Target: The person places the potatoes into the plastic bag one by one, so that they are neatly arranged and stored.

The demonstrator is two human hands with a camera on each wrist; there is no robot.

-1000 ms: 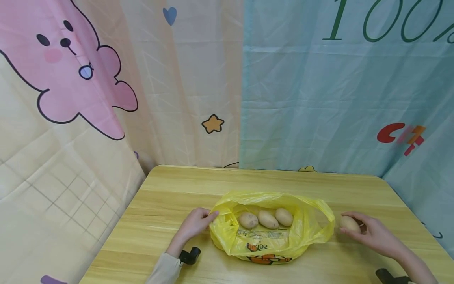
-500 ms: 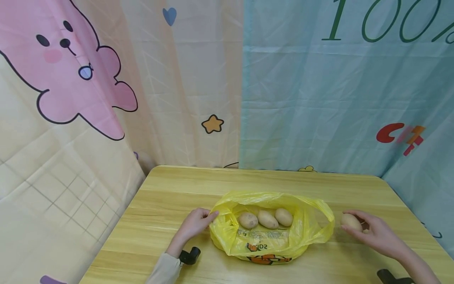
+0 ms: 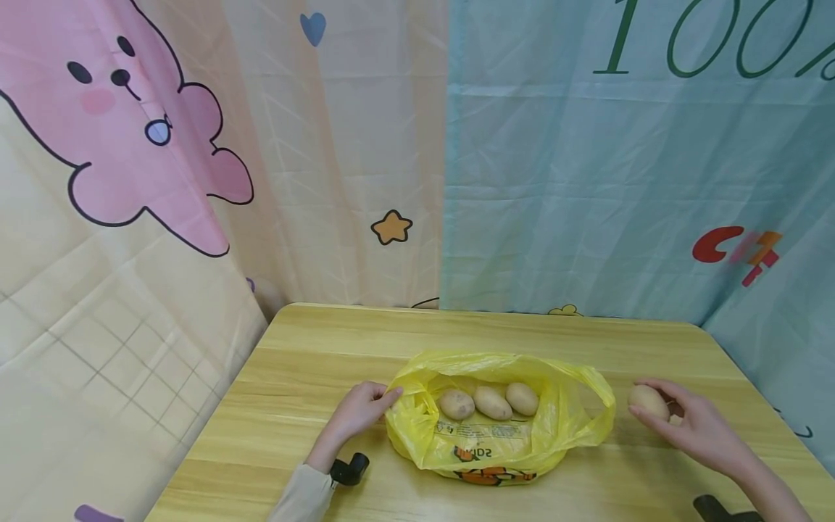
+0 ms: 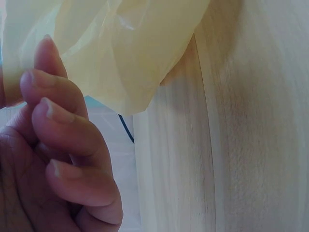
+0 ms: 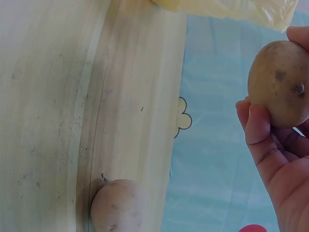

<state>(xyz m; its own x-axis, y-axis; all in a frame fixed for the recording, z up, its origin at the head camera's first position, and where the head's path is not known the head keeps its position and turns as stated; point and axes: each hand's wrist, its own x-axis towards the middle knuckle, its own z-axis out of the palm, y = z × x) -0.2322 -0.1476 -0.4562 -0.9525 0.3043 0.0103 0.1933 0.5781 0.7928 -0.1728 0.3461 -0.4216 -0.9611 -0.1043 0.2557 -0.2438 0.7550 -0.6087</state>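
A yellow plastic bag (image 3: 577,428) lies on the table with its mouth spread wide. Inside it three potatoes (image 3: 493,404) sit side by side. My left hand (image 3: 357,413) pinches the bag's left rim between thumb and forefinger; its other fingers curl loosely in the left wrist view. To the right of the bag, my right hand (image 3: 694,428) grips a potato (image 5: 280,82) between thumb and fingers, apart from the bag. Another potato (image 5: 117,207) lies on the tabletop in the right wrist view; in the head view the right hand mostly hides it.
The wooden table (image 3: 313,341) has its far edge against printed curtains (image 3: 554,181). Black camera mounts (image 3: 349,470) are strapped to both wrists. The bag's right handle (image 3: 603,417) loops toward the right hand.
My right hand has shifted slightly up and to the right with the potato, uncovering a bit of another potato behind it. The left hand and the bag have stayed put.
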